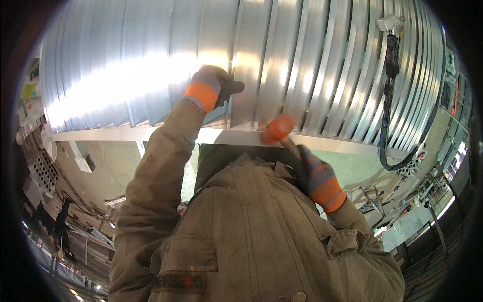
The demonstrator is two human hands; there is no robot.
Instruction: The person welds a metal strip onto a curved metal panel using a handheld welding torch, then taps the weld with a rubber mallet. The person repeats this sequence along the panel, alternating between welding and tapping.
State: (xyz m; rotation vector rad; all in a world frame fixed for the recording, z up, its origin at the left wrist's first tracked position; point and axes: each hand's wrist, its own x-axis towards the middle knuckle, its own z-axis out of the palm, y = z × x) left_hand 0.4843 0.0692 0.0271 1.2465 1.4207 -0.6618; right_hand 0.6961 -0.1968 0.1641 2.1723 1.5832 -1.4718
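My left hand (pixel 215 86), in a dark glove with an orange and grey cuff, is closed at the edge of a shiny metal slat (pixel 245 55). One digit points right; the other fingertips are hidden. My right hand (pixel 318 175), in a matching glove, grips the handle of a mallet (pixel 278 129). The mallet's orange-red head is smeared by motion. It is over the near ends of the slats, close to the pale front rail (pixel 226 136). Whether the head touches metal I cannot tell.
Long metal slats (pixel 342 65) stand side by side across the frame, with strong glare at left. A black cable (pixel 388 100) hangs over them at right from a grey clamp-like piece (pixel 390 22). A perforated plate (pixel 43 170) lies far left. Assorted metal parts clutter both sides.
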